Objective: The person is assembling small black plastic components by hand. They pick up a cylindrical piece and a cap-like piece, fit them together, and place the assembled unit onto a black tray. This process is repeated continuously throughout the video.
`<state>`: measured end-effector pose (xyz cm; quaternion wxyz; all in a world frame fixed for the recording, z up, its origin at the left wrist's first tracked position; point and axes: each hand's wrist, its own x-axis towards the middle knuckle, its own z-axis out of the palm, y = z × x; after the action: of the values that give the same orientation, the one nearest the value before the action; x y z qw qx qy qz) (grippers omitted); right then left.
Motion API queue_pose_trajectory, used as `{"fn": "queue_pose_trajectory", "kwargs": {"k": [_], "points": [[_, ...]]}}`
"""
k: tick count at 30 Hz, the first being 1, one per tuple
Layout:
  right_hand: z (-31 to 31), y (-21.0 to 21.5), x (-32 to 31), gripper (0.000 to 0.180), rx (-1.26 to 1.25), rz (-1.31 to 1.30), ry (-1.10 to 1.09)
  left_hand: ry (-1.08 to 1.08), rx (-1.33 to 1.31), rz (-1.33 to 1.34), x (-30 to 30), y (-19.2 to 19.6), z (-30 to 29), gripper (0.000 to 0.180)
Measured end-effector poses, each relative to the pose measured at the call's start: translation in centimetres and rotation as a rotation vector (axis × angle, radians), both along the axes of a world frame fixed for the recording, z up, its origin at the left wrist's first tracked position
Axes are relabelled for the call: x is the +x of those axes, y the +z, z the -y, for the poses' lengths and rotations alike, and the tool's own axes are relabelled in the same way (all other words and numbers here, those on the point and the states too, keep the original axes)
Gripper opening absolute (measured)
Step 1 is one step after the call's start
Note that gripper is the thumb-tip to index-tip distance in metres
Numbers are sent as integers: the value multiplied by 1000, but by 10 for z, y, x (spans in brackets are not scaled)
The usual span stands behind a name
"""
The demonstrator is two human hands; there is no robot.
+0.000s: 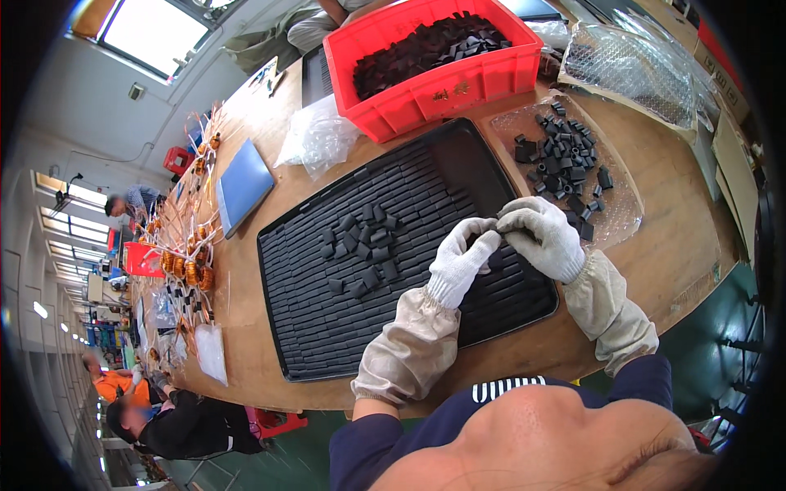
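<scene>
Both my hands wear white gloves and meet above the right part of a black tray [465,164]. My left hand [463,260] is closed, its thumb and fingers pinched at the tips. My right hand [547,237] is closed too, its fingertips touching the left ones. Between them a small dark piece barely shows; the fingers cover most of it. Rows of small black blocks [327,315] lie side by side across most of the tray. A loose group of black pieces [360,245] rests on top of these rows. The tray's bare floor shows at its far right end.
Behind the tray stands a red bin [442,102] heaped with black pieces [426,53]. Black tubular pieces [566,159] lie on bubble wrap at right. Left are a plastic bag [319,135], a blue folder [246,184] and copper-wound coils [192,266]. Other people sit far left.
</scene>
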<state>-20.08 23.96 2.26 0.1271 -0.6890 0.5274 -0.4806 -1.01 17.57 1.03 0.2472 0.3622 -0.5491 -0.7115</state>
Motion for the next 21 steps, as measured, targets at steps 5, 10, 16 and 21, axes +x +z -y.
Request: {"fn": "queue_pose_trajectory", "kwargs": {"k": [5, 10, 16, 21], "points": [[-2, 6, 6, 34, -106, -149, -65, -4, -57, 41, 1, 7, -4, 31], [2, -3, 4, 39, -132, -299, -59, -15, -62, 67, -2, 10, -3, 29], [6, -21, -16, 30, 49, 90, -180, 160, -42, -80, 5, 8, 5, 29], [11, -24, -29, 29, -31, -84, -211, 170, -19, -76, 6, 10, 7, 27]]}}
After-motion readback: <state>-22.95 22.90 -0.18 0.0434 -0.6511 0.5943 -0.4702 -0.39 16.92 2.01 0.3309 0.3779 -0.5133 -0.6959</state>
